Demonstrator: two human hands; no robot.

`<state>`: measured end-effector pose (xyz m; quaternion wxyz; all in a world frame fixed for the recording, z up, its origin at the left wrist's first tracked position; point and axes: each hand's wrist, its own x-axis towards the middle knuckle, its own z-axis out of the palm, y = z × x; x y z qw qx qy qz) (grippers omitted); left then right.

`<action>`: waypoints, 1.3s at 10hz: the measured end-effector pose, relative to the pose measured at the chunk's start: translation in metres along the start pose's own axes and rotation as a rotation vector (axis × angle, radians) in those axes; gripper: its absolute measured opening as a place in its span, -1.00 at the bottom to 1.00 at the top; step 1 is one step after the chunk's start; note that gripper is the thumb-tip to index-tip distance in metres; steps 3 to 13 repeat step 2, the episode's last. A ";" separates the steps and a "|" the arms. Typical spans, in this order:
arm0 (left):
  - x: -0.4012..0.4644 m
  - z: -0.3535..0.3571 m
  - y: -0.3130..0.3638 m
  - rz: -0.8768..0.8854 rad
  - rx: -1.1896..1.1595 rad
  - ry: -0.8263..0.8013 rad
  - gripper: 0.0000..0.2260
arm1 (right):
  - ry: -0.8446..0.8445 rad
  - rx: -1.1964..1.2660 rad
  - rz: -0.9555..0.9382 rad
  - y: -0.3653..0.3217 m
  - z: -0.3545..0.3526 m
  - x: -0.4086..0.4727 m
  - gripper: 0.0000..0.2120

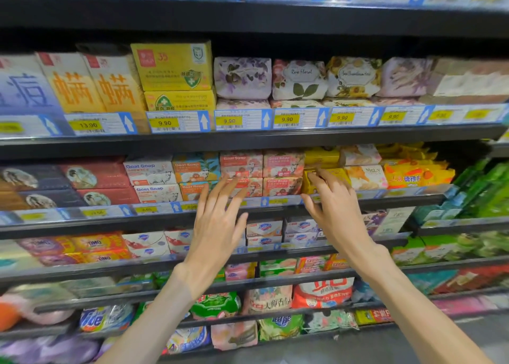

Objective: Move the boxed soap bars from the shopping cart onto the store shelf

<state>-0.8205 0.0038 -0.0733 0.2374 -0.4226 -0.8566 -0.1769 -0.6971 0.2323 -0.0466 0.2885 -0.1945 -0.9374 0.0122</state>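
Note:
Boxed soap bars fill the middle shelf (165, 220): white Goat Soap boxes (150, 173), orange ones (195, 168), pink ones (281, 170) and a yellow box (321, 182). My right hand (333, 204) reaches to the yellow box, fingertips on its front and thumb below at the shelf rail. It is not clear whether the hand grips the box. My left hand (217, 220) hovers open with fingers spread in front of the pink and orange boxes, holding nothing. The shopping cart is out of view.
The shelf above carries yellow boxes (173, 69) and floral wrapped soaps (298, 80) behind price tags. Lower shelves hold Safeguard boxes (264, 231), OMO bars (96, 245) and detergent bags (322, 292). Green packs (484, 190) stand at the right.

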 end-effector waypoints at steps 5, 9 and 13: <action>-0.018 -0.015 -0.028 -0.006 0.003 -0.010 -0.62 | -0.019 -0.078 -0.055 -0.029 -0.009 -0.007 -0.61; -0.018 -0.015 -0.028 -0.006 0.003 -0.010 -0.62 | -0.019 -0.078 -0.055 -0.029 -0.009 -0.007 -0.61; -0.018 -0.015 -0.028 -0.006 0.003 -0.010 -0.62 | -0.019 -0.078 -0.055 -0.029 -0.009 -0.007 -0.61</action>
